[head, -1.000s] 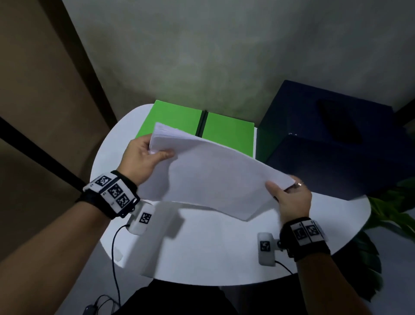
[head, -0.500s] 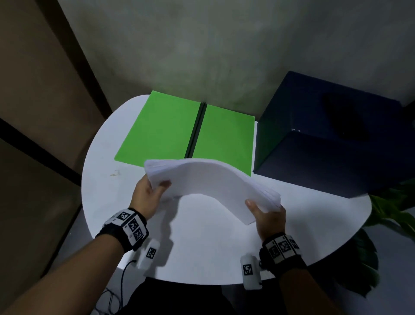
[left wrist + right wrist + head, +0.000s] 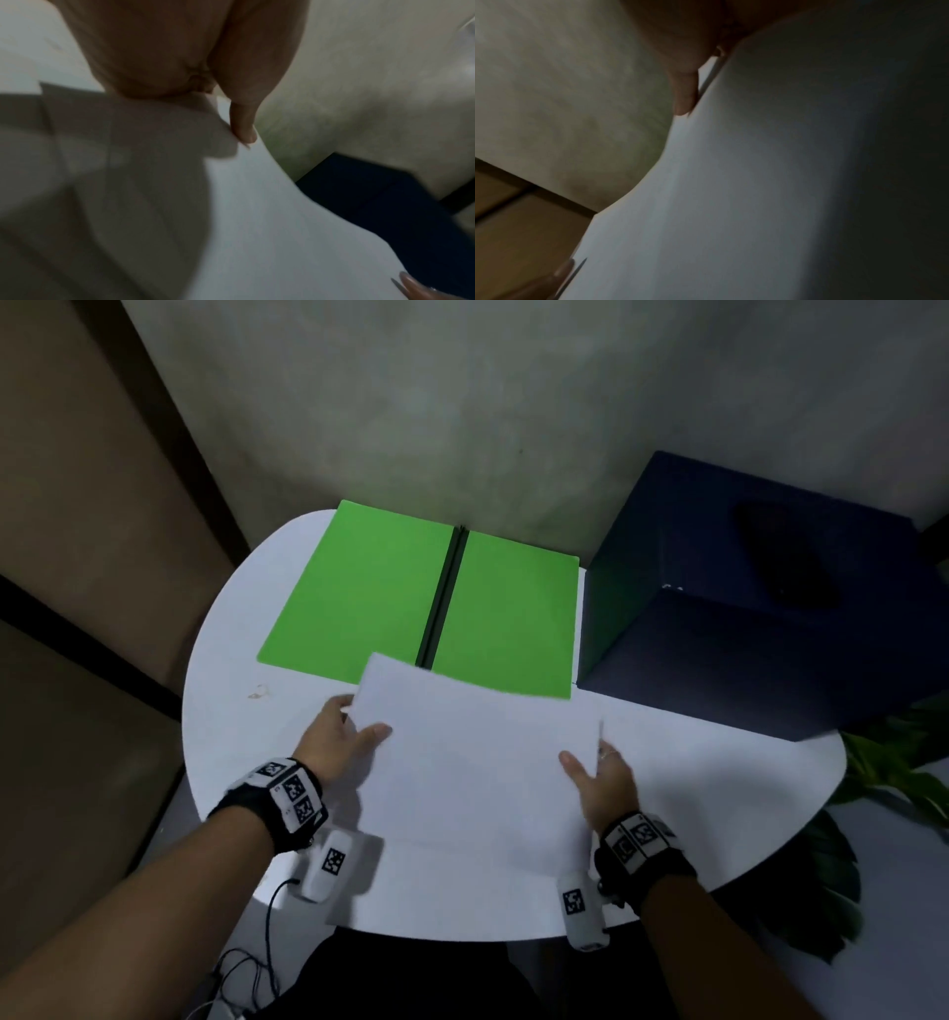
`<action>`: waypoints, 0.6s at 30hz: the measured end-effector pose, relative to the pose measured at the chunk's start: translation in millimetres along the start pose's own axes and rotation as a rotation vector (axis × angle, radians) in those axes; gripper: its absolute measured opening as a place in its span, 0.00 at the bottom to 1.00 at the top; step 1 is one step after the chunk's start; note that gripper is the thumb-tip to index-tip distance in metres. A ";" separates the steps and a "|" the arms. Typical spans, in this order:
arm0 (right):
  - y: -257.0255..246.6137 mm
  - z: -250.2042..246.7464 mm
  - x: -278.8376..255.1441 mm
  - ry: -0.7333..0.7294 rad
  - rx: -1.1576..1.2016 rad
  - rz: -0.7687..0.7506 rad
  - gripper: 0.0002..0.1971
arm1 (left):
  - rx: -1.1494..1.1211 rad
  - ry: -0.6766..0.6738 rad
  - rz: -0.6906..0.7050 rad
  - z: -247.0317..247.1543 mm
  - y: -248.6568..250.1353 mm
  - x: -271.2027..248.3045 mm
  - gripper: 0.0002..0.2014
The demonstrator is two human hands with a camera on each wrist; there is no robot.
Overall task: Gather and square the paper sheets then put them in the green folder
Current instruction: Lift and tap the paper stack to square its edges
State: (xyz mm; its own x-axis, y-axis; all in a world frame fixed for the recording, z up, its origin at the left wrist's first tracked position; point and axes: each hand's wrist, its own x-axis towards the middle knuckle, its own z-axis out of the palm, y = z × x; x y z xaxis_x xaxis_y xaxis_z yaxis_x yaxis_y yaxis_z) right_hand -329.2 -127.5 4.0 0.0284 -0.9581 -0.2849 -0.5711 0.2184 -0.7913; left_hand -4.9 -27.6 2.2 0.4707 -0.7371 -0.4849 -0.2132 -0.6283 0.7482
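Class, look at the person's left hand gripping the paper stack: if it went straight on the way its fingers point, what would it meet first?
Probably the green folder lying open on the table beyond the left hand; the paper stack it holds travels along. Depth is uncertain.

Paper sheets: plain white paper, matt, smooth, thin enough to bow.
Green folder: bright green card or plastic, cannot tell which; smooth, matt faces, dark spine strip.
Worktop: white, smooth, slight sheen, one small brownish mark.
Box: dark navy, matt, smooth.
Wall: pale, mottled, rough-looking plaster.
Wristbands: black cloth.
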 end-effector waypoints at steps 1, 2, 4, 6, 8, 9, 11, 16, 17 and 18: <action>14.7 10.4 1.2 -0.044 -0.065 0.061 0.15 | 0.071 -0.031 -0.039 9.6 -8.7 2.2 0.30; 27.9 20.3 2.3 -0.067 -0.105 0.110 0.19 | 0.129 -0.044 -0.032 18.1 -16.2 4.7 0.30; 41.5 32.2 3.0 -0.051 -0.127 0.167 0.25 | 0.161 -0.020 -0.018 31.9 -21.6 8.5 0.33; 46.9 35.0 4.3 -0.016 -0.132 0.167 0.25 | 0.138 -0.020 -0.025 31.7 -14.0 6.5 0.32; 52.2 31.8 6.7 -0.017 -0.130 0.166 0.24 | 0.158 0.005 -0.084 25.9 -12.4 8.1 0.28; 52.8 29.6 7.2 -0.020 -0.126 0.174 0.24 | 0.173 0.016 -0.094 23.2 -13.6 10.2 0.25; 50.2 27.1 5.5 -0.021 -0.119 0.209 0.25 | 0.165 0.044 -0.035 17.7 -12.5 10.2 0.19; 2.1 23.1 1.5 0.121 -0.442 -0.037 0.50 | -0.091 -0.011 0.281 -0.2 20.5 -3.8 0.12; -17.1 22.4 2.4 0.101 -0.443 -0.150 0.53 | -0.133 -0.056 0.340 -5.2 30.1 -7.1 0.12; -36.9 21.9 4.3 0.033 -0.389 -0.223 0.55 | -0.158 -0.109 0.403 -10.0 41.7 -10.7 0.13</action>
State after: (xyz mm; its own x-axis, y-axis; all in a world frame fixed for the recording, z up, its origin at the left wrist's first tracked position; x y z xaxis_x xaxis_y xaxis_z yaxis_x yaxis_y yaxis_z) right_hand -290.0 -135.7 20.1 0.1630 -0.9807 -0.1077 -0.8203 -0.0741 -0.5671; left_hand -10.3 -43.4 43.2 0.2816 -0.9427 -0.1789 -0.2239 -0.2459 0.9431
